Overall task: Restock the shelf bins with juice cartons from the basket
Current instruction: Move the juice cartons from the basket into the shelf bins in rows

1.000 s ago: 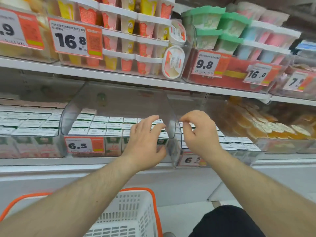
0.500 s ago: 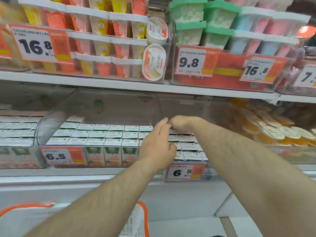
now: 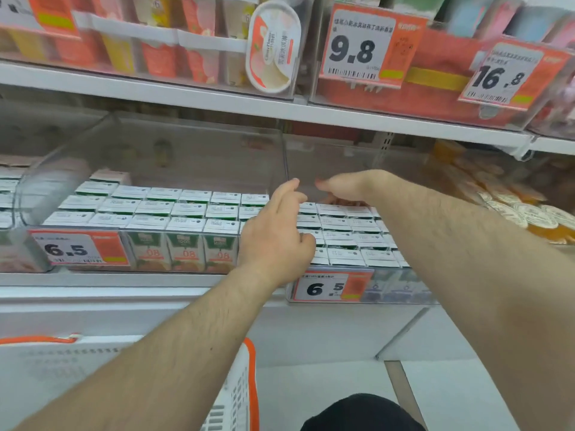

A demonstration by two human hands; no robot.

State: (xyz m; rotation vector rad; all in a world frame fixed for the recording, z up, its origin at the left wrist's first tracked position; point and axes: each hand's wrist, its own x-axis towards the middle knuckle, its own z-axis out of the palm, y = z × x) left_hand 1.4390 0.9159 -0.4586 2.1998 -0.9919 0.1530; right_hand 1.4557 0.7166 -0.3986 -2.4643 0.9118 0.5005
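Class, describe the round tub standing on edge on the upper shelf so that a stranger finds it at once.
Start at the upper white shelf and find the orange 9.8 price tag. Just left of it, at the right end of a clear bin, stands the oval white-and-orange tub. Unlike its upright neighbours, it shows its whole lid.

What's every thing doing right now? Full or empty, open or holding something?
Left bin: nearly full of upright cartons.
Right bin: cartons in rows, space behind.
Cartons: upright, packed together.
Basket: on the floor; contents hidden.
Left hand: fingers loosely curled, holding nothing visible.
Right hand: reaching into the right bin, fingers hidden.
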